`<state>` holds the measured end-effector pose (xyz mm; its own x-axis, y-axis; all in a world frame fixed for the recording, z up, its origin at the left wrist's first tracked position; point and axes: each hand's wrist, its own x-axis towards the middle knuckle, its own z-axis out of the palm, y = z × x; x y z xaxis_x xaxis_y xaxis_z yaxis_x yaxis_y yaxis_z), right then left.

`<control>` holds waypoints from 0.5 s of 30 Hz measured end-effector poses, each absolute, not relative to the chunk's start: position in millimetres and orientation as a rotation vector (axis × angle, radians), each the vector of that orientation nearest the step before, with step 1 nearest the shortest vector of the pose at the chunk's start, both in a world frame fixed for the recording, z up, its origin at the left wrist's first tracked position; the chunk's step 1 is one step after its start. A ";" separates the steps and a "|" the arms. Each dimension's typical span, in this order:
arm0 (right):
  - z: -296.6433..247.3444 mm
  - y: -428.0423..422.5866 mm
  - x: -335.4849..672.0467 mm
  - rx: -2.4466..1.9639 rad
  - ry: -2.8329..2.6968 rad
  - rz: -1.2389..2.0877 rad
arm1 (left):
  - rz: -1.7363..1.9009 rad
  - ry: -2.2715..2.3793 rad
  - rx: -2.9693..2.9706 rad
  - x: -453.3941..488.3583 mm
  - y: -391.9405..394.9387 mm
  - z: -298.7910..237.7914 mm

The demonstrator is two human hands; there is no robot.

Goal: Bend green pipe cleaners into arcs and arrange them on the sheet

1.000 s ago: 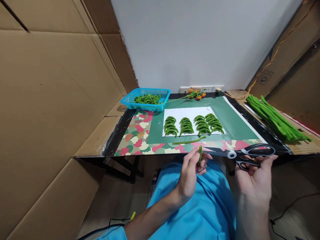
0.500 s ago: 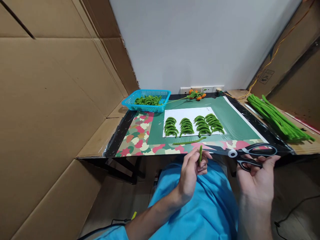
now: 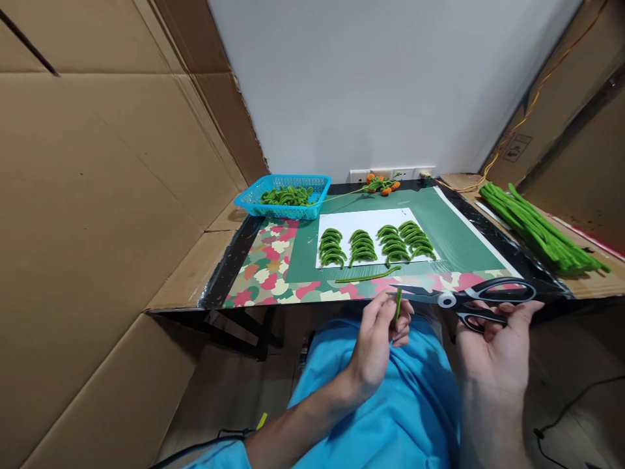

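My left hand (image 3: 375, 345) pinches a short green chenille stem (image 3: 398, 306) upright between thumb and fingers, just off the table's front edge. My right hand (image 3: 495, 348) is closed round the handles of black-and-grey scissors (image 3: 446, 299). Their blades are parted and point left, with the tips close by the held stem. Whether they touch it I cannot tell. Beyond the hands lies a white sheet (image 3: 336, 221) bearing several columns of curved green stem pieces (image 3: 362, 247). One longer green stem (image 3: 368, 276) rests on the mat in front of that sheet.
At the back left, a blue plastic basket (image 3: 249, 203) holds many green pieces. A stem with orange flowers (image 3: 383, 184) lies by the wall sockets. To the right is a bundle of long green stems (image 3: 541, 231). Cardboard walls (image 3: 112, 163) stand on both sides.
My left hand and its stem have moved slightly right, and the scissors slightly left, so the blade tips are now closer to the stem. The view has shifted a little.
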<state>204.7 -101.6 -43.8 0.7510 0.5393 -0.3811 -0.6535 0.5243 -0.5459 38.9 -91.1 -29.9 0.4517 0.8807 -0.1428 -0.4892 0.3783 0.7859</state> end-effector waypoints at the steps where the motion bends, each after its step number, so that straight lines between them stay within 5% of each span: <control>1: -45.7 -101.5 204.8 -0.711 0.196 0.710 | 0.928 0.608 0.746 39.9 -92.1 -31.2; 15: -54.2 -99.5 198.3 -0.768 0.239 0.789 | 0.874 0.576 0.885 40.8 -96.0 -45.1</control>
<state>198.3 -99.5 -54.2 0.6944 0.5499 -0.4642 -0.7151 0.4549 -0.5308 40.8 -96.0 -45.1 0.5327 0.8423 -0.0822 -0.4075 0.3404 0.8474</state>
